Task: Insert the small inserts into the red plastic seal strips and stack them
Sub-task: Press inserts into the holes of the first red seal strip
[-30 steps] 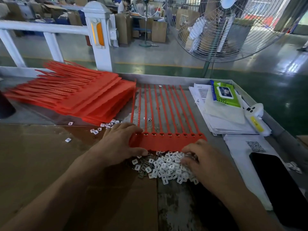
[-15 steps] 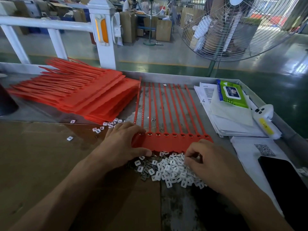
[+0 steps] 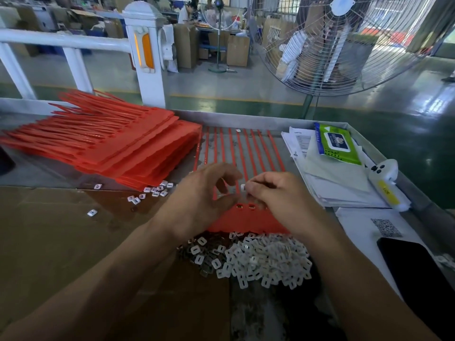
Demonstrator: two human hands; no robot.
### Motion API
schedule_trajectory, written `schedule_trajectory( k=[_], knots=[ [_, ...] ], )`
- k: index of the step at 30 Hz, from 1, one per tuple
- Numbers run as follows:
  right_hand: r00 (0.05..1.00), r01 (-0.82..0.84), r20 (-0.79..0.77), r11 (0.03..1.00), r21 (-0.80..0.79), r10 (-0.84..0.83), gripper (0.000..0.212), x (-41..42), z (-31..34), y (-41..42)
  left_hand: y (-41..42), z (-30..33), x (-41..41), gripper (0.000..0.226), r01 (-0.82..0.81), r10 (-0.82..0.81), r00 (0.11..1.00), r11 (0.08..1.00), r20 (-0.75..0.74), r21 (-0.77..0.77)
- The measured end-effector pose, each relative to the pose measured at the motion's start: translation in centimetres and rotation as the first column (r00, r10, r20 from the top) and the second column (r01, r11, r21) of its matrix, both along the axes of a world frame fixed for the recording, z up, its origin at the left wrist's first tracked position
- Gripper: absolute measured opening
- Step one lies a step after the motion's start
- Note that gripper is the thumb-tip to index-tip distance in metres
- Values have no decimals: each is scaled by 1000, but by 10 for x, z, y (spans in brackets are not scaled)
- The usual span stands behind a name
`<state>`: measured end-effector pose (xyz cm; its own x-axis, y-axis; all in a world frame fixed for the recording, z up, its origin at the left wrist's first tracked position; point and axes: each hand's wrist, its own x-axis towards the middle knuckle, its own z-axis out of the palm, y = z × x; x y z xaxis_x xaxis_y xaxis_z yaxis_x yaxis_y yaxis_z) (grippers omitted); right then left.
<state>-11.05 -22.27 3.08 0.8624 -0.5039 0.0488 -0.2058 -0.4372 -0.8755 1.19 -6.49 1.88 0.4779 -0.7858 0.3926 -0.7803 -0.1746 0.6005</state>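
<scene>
Right hand (image 3: 278,193) pinched one small white insert (image 3: 243,187) at its fingertips, held just above the head bar of the red seal strip set (image 3: 246,217). Left hand (image 3: 204,200) hovered beside it with thumb and forefinger curved toward each other; motion blur prevented telling whether it touched the insert or the strips, so its grip could not be determined. The strip set lay flat on the metal table (image 3: 258,121), tails pointing away from the person, head bar nearest, two open sockets visible between the hands. Directly in front of the head bar, nearer the person, lay a loose pile of white inserts (image 3: 258,259), partly on brown cardboard (image 3: 61,242). A few stray inserts (image 3: 155,191) sat to the left, near the edge of a fanned stack of red strip sets (image 3: 110,143). To the right: a sheaf of papers (image 3: 332,183), a green wipes pack (image 3: 336,143) on top, a white handheld device (image 3: 384,183), and a black phone (image 3: 418,274) at the table's near right.
</scene>
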Motion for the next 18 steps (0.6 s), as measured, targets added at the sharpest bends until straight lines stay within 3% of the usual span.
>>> schedule_trajectory(
  k=[4, 9, 18],
  knots=[
    [998, -19, 56, 993, 118, 12, 12, 14, -17, -1, -2, -9, 1, 14, 3, -4, 1000, 992, -8, -126],
    [997, -39, 69, 987, 154, 29, 36, 18, -34, 1, 2, -19, 5, 17, -23, 22, 1000, 988, -6, -153],
    [991, -118, 95, 971, 210, 99, 19, 15, -31, 6, 6, -27, 8, 20, -42, 37, 999, 981, -29, -189]
  ],
)
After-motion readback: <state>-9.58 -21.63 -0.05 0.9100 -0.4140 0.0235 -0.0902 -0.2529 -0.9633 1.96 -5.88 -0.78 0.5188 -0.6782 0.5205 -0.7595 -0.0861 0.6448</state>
